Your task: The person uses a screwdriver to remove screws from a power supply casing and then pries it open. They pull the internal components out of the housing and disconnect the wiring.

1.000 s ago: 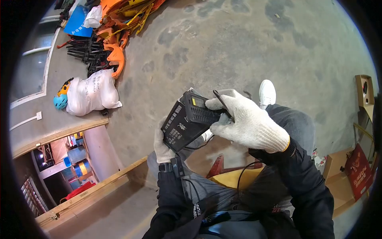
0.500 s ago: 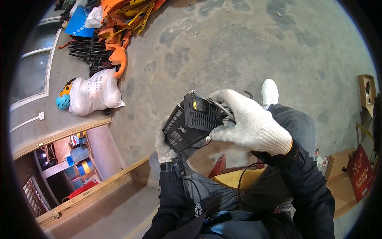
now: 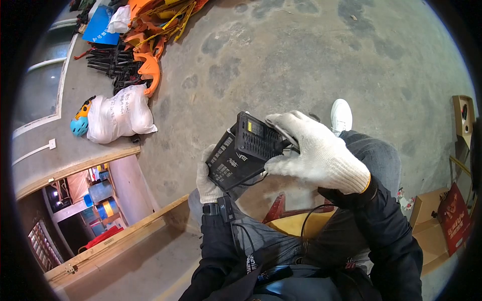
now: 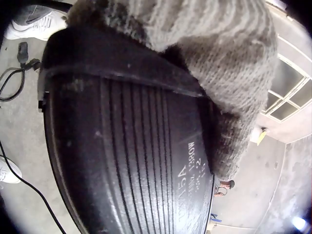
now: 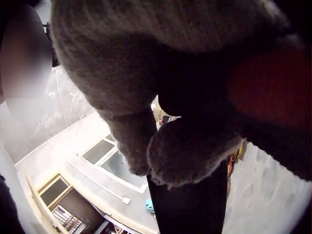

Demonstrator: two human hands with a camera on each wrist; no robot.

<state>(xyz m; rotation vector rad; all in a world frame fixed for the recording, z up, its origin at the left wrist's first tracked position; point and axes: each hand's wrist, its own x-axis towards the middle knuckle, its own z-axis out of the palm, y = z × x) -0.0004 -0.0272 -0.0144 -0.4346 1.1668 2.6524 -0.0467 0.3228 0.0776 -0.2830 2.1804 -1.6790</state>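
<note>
A black box-shaped device (image 3: 235, 159) with white lettering is held above the lap, its vented end with a small yellow-marked panel facing up and right. The gloved left hand (image 3: 207, 178) grips its left side; in the left wrist view the glove (image 4: 229, 63) wraps the ribbed casing (image 4: 141, 161). At the vented end, the gloved right hand (image 3: 321, 153) pinches a thin dark piece (image 3: 288, 138) and cables between thumb and fingers. What exactly these fingertips touch is partly hidden. In the right wrist view, the right hand's fingertips (image 5: 170, 156) meet above a dark surface.
A white bag (image 3: 120, 115), a blue helmet (image 3: 79, 126) and orange parts (image 3: 148, 70) lie at the left. A yellow and red object (image 3: 301, 223) is between the legs. Cardboard boxes (image 3: 429, 228) stand at the right, and a cable (image 4: 36, 192) hangs at the left hand's side.
The device has tilted, its vented end rising slightly and turning more toward the head camera. The right hand has shifted slightly right since the earliest frame, with its fingers closer around the thin piece.
</note>
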